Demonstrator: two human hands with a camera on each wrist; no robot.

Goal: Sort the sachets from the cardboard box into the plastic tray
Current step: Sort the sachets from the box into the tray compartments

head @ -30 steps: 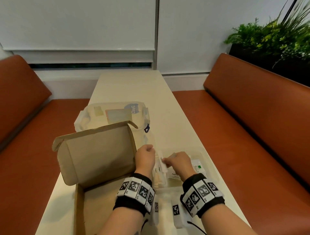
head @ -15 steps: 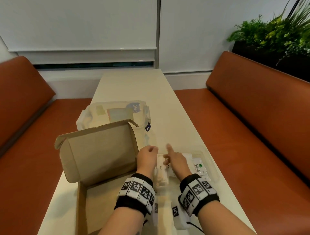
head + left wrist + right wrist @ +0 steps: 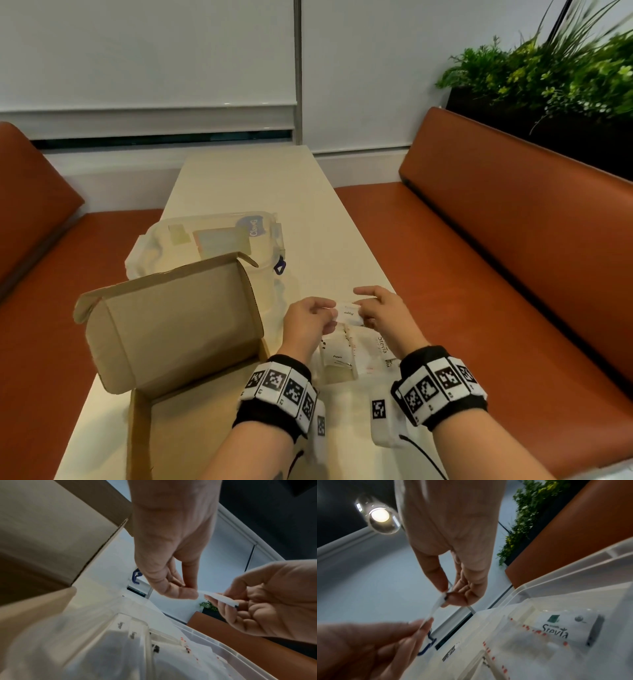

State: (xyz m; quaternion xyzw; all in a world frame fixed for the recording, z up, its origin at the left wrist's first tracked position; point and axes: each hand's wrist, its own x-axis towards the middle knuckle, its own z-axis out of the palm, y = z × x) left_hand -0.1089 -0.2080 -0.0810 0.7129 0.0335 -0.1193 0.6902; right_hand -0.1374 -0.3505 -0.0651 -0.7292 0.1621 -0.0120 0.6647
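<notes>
Both hands hold one small white pepper sachet point(image 3: 349, 313) just above the clear plastic tray point(image 3: 371, 375). My left hand point(image 3: 330, 310) pinches its left end and my right hand point(image 3: 363, 308) pinches its right end. The left wrist view has the sachet point(image 3: 221, 599) between the left hand point(image 3: 190, 593) and the right hand point(image 3: 223, 601). In the right wrist view the right hand point(image 3: 447, 596) pinches the sachet point(image 3: 436, 605). Pepper sachets point(image 3: 337, 358) and a Stevia sachet point(image 3: 556, 626) lie in separate tray compartments. The open cardboard box point(image 3: 171, 325) stands to the left, its inside mostly hidden.
A clear lidded plastic container point(image 3: 212, 236) sits behind the box's raised flap. The narrow cream table point(image 3: 274, 192) runs away from me between two orange benches point(image 3: 513, 274). Its right edge is close to the tray. Plants point(image 3: 548, 68) stand at the far right.
The right hand was touching sachets in the tray with its forefinger out. Now both hands have risen and hold a pepper sachet between them above the tray.
</notes>
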